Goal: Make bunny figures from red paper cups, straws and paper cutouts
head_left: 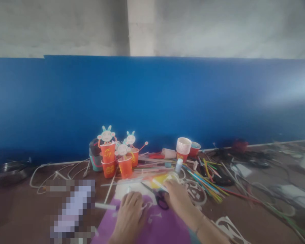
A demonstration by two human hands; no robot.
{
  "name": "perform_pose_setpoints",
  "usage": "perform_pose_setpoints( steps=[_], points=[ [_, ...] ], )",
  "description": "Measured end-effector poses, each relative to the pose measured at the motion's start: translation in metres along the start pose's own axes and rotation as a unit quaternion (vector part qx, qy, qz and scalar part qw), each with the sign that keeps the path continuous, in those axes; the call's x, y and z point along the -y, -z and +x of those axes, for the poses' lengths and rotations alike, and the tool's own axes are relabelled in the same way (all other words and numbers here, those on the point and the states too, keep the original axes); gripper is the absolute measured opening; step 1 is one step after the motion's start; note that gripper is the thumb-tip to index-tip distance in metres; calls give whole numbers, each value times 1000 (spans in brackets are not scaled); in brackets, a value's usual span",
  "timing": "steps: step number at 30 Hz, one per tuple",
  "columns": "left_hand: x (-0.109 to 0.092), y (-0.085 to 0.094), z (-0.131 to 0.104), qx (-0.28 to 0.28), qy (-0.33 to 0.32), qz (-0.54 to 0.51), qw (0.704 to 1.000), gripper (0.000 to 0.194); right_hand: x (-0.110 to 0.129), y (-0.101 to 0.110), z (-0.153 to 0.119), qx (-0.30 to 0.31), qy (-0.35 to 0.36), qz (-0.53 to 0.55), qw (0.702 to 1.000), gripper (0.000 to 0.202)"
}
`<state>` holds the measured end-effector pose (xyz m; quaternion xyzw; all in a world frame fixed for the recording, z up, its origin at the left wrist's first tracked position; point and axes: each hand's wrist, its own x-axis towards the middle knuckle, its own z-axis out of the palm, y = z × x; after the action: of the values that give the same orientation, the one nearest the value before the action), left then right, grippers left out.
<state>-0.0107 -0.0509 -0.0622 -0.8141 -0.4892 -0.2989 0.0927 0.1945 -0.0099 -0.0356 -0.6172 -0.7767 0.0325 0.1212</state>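
Observation:
My left hand (130,211) lies over a purple sheet (165,225), fingers curled, with a white paper cutout (146,205) at its thumb side. Its fingertips are partly hidden. My right hand (177,194) is closed around a white pen-like stick (159,184), blurred, that points away to the left. Scissors (162,200) with black handles lie beside that hand, blades toward the upper left. Under them is a white sheet (122,188). Small pale paper scraps (150,220) rest on the purple sheet. A white marker (105,206) with a dark cap lies left of my left hand.
Orange paper cups (125,168) with rabbit-like paper figures (107,136) stand at the back. Right of them are stacked cups (184,146), a glue stick (178,166) and colored sticks (205,184). Cables (66,173) run along both sides. A blue wall (152,98) rises behind.

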Motion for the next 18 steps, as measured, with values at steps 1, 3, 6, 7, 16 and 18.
perform_pose_setpoints(
  steps=[1,3,6,7,16,18],
  points=[
    [4,-2,-1,-30,1,24,999,9,-2,-1,0,-2,2,5,1000,31],
    [10,-8,-3,-75,-26,71,994,20,-3,-2,-1,-12,1,10,1000,30],
    [13,-14,-7,-77,-31,88,993,29,-1,-2,-4,-36,-2,12,999,27],
    [13,-15,-8,-66,-22,81,994,26,0,-1,-5,-47,6,20,999,25],
    [4,-6,-2,61,14,4,998,20,9,-5,-11,-30,97,80,992,26],
    [2,-4,-1,76,13,-1,997,24,8,-7,-10,-39,89,78,992,25]
  ],
)
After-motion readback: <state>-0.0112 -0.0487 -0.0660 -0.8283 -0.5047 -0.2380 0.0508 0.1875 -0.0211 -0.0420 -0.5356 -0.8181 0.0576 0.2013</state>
